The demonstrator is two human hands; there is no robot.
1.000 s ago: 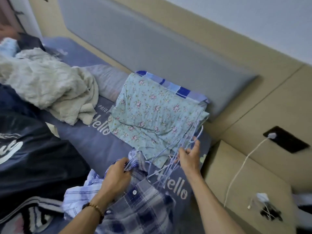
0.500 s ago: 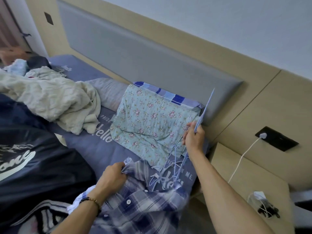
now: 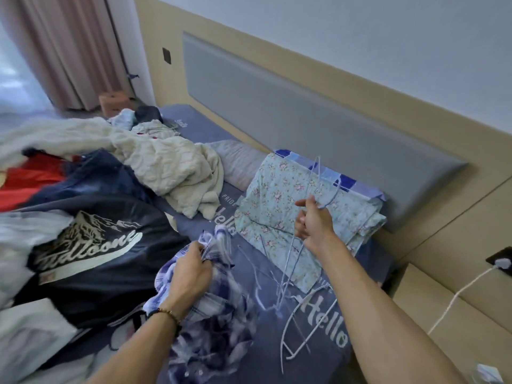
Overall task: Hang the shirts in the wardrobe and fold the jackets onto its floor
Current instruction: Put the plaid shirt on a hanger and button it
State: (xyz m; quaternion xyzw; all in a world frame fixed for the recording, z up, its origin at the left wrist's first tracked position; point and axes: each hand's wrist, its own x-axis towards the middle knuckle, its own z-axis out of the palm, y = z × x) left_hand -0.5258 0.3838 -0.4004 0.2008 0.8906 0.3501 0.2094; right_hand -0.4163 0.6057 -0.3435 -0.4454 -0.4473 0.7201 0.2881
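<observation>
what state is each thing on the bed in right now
plaid shirt: crumpled on the bed, collar end gripped by left hand
wire hanger: lifted off the bed, held by right hand
other hangers: lying loose on the sheet
floral bedding: folded, by the headboard
cream blanket: rumpled
dark printed top: spread flat
charger: plugged in

Bed carries plaid shirt, hangers, floral pillow.

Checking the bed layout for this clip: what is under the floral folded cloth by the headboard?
A blue-and-white checked cloth shows along the back edge beneath the floral folded cloth, both on the blue bedsheet. How far the checked cloth runs underneath, and whether anything else lies there, is covered.
</observation>
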